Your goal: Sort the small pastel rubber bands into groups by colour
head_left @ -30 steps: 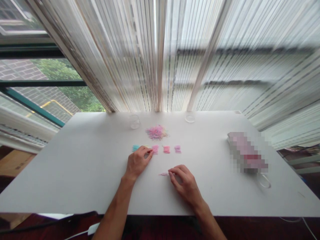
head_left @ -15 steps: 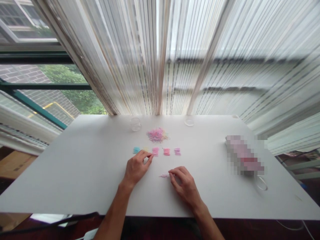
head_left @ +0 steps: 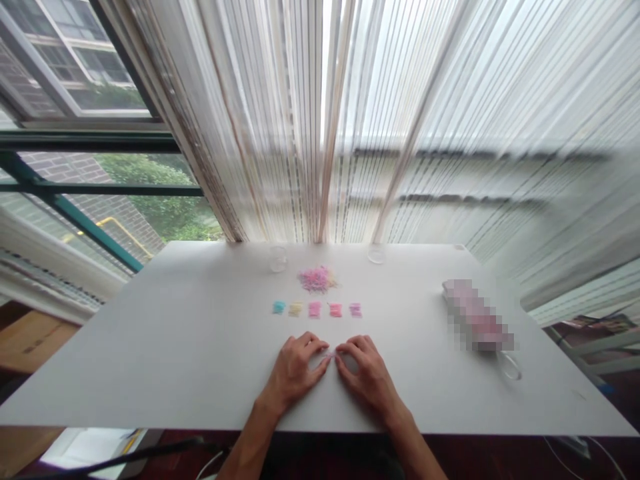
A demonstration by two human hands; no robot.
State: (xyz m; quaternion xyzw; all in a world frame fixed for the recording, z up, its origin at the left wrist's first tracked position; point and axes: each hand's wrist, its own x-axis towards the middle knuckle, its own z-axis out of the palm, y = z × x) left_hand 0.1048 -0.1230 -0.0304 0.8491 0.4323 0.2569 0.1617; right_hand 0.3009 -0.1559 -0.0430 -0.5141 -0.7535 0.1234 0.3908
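My left hand [head_left: 301, 365] and my right hand [head_left: 364, 368] rest close together near the front of the white table [head_left: 190, 360]. Both are closed in a pinch, thumb against forefinger, on a few tiny pale-purple sticks [head_left: 331, 355] lying between the fingertips. Farther back is a row of small stick bundles: blue [head_left: 279, 307], yellow [head_left: 295, 309], pink [head_left: 314, 309], coral pink [head_left: 335, 310] and purple [head_left: 355, 309]. Behind the row sits a loose heap of mixed pastel sticks [head_left: 317, 279]. Fingertips partly hide the sticks being held.
Two clear round containers or lids, one on the left [head_left: 279, 259] and one on the right [head_left: 377, 254], stand by the back edge. To the right lies a blurred-out pink pouch-like object [head_left: 475, 313] with a loop. Striped curtains [head_left: 270, 120] hang behind the table.
My left hand has moved from the pink bundle toward me and right, meeting my right hand at the purple sticks. The whole view has shifted slightly.
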